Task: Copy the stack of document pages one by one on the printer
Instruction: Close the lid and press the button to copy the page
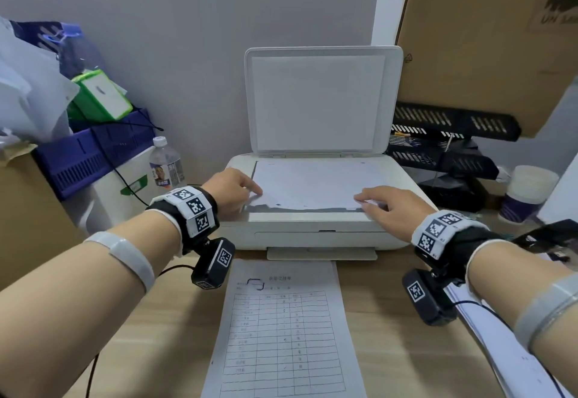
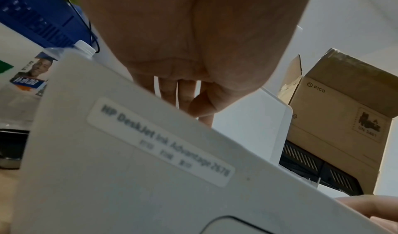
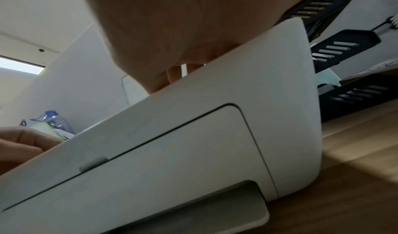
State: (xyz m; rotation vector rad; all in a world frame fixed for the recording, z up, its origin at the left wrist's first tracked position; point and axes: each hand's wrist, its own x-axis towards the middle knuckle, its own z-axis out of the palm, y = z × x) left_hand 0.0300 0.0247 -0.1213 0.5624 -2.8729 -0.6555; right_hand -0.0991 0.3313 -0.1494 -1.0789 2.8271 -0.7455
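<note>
The white printer [image 1: 312, 235] stands on the wooden desk with its lid [image 1: 319, 100] raised. A white sheet [image 1: 312, 182] lies blank side up on the scanner glass. My left hand [image 1: 255, 193] touches the sheet's near-left corner with its fingertips, and that corner looks slightly rumpled. At the near-right corner, my right hand [image 1: 364, 199] rests with fingers laid flat. A printed form page [image 1: 281, 329] lies on the desk before the output slot. More pages [image 1: 500, 350] sit under my right forearm. The wrist views show the left hand [image 2: 193, 101] and right hand [image 3: 178, 70] above the printer's front [image 3: 193, 135].
A water bottle [image 1: 165, 163] and blue crates [image 1: 93, 153] crowd the left of the printer. Black letter trays [image 1: 444, 135], a big cardboard box [image 1: 484, 38] and stacked paper cups [image 1: 525, 194] stand to its right. Cables trail across the desk.
</note>
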